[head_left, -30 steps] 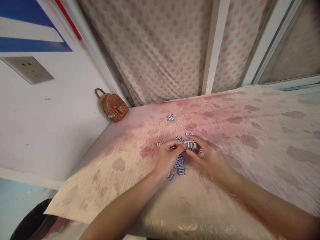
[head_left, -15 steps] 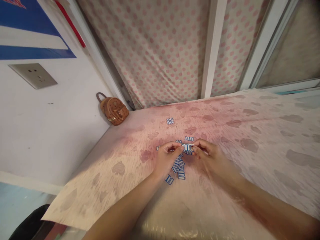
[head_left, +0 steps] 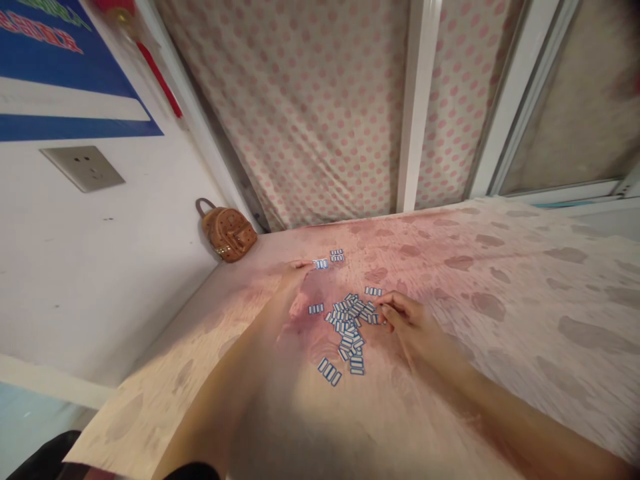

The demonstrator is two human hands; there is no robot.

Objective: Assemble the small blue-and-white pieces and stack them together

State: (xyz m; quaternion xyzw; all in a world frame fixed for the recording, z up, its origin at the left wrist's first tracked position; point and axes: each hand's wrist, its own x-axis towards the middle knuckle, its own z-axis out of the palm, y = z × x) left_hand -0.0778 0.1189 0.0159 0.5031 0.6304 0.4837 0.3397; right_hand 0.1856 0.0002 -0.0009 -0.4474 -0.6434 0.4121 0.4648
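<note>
My left hand (head_left: pixel 296 277) reaches toward the back of the table, its fingers closed on the end of a small blue-and-white card (head_left: pixel 321 264) with pale bars. Just beyond that card lie two similar cards (head_left: pixel 337 255), one above the other. My right hand (head_left: pixel 403 313) hovers at the right edge of a loose pile of such cards (head_left: pixel 349 320), fingers curled in; whether anything is between them is hidden. One single card (head_left: pixel 373 291) lies behind the pile, another single card (head_left: pixel 316 309) to its left, and a further card (head_left: pixel 329 372) in front.
A patterned pink and cream cloth (head_left: pixel 490 307) covers the table. At the back left corner a small brown backpack-shaped bag (head_left: pixel 230 233) leans by the wall. A dotted curtain (head_left: pixel 310 120) and white frame (head_left: pixel 419 107) stand behind the table; a socket (head_left: pixel 85 168) is on the left wall.
The hands have parted. My left hand has carried the card away and to the left, beside the two cards at the back. My right hand stays near the pile, which is now uncovered.
</note>
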